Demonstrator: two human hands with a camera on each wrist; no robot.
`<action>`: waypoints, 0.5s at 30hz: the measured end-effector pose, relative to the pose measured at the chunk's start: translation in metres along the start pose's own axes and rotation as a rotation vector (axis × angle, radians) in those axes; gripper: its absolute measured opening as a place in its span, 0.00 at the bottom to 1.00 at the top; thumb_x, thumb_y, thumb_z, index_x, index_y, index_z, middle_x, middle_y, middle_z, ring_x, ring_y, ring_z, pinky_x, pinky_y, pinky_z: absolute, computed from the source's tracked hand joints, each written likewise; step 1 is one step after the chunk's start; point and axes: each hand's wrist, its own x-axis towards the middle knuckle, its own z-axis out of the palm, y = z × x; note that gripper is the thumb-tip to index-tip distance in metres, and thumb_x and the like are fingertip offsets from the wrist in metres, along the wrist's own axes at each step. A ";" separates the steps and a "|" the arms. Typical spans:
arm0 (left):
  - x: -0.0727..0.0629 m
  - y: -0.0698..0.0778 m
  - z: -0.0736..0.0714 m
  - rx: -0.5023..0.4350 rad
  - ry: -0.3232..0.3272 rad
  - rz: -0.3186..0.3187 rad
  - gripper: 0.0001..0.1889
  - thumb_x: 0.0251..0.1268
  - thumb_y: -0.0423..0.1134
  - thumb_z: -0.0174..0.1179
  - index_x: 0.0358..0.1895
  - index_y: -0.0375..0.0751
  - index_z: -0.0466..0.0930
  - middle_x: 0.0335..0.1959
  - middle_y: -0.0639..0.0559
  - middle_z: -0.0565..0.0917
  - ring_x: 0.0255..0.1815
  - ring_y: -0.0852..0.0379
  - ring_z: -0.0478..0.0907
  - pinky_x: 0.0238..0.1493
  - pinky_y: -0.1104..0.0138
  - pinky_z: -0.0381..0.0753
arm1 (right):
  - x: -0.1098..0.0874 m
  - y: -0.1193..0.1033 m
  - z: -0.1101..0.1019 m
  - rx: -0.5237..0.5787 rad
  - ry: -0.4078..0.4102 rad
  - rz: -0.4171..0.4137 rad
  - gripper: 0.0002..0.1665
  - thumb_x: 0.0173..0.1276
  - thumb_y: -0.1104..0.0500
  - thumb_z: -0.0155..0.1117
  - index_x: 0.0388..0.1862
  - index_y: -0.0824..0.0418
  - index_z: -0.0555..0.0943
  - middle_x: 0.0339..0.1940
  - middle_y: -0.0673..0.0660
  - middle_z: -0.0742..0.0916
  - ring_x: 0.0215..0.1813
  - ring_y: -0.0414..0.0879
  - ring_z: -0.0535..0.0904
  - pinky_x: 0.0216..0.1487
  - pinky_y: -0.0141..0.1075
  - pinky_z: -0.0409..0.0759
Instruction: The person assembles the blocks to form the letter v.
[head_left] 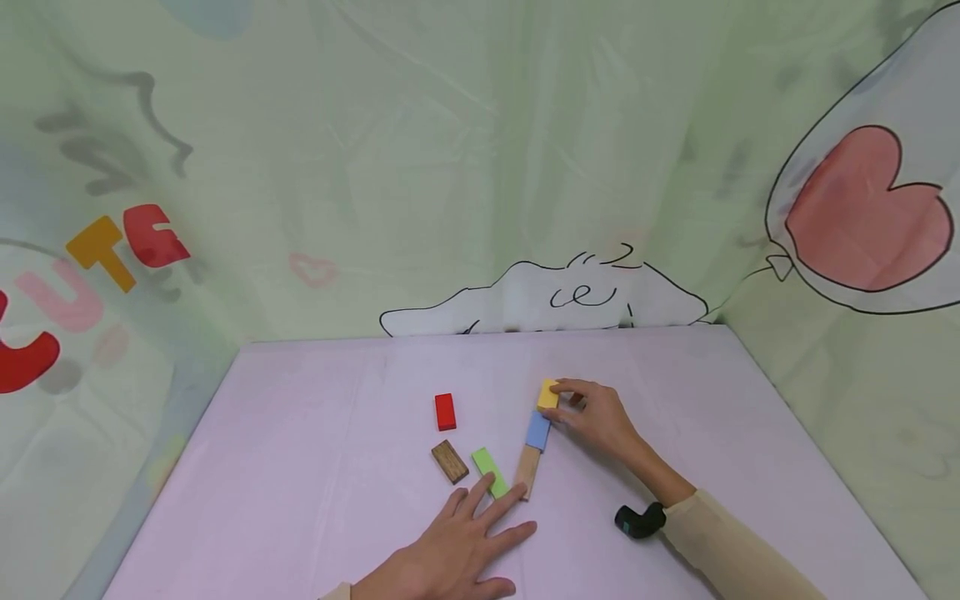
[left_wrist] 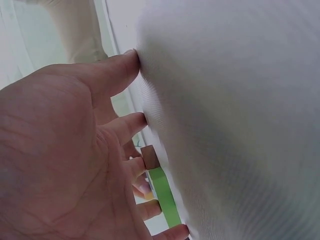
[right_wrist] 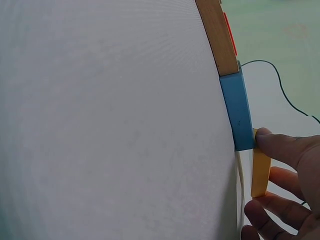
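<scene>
A yellow block [head_left: 547,396] is pinched between the thumb and fingers of my right hand [head_left: 602,419], at the far end of a slanting row. The blue block [head_left: 537,431] comes next to it, then a light wooden block [head_left: 528,467]. In the right wrist view, the yellow block [right_wrist: 260,175] sits at the blue block's end, slightly offset from its line. With fingers spread, my left hand [head_left: 453,550] rests on the table, its fingertips touching the green block [head_left: 486,463] and the near end of the light wooden block.
Left of the row lie a dark brown block [head_left: 450,462] and, farther back, a red block [head_left: 446,412]. A black wrist device [head_left: 640,522] sits by my right sleeve. Printed curtains [head_left: 480,167] hang behind and beside the pale table [head_left: 300,467].
</scene>
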 end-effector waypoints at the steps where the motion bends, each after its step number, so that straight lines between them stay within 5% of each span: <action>1: 0.000 0.000 0.000 0.000 0.000 0.001 0.37 0.76 0.73 0.46 0.85 0.74 0.53 0.91 0.59 0.45 0.88 0.38 0.51 0.75 0.42 0.71 | 0.000 0.000 0.000 0.000 0.000 -0.001 0.26 0.61 0.50 0.83 0.55 0.60 0.90 0.62 0.63 0.90 0.47 0.52 0.86 0.43 0.39 0.82; 15: 0.001 -0.001 0.003 0.011 0.005 0.002 0.38 0.76 0.74 0.45 0.85 0.75 0.52 0.91 0.59 0.44 0.88 0.38 0.51 0.75 0.42 0.71 | -0.001 -0.001 -0.001 -0.008 -0.025 0.001 0.25 0.63 0.50 0.81 0.56 0.60 0.89 0.63 0.63 0.89 0.49 0.53 0.86 0.46 0.41 0.82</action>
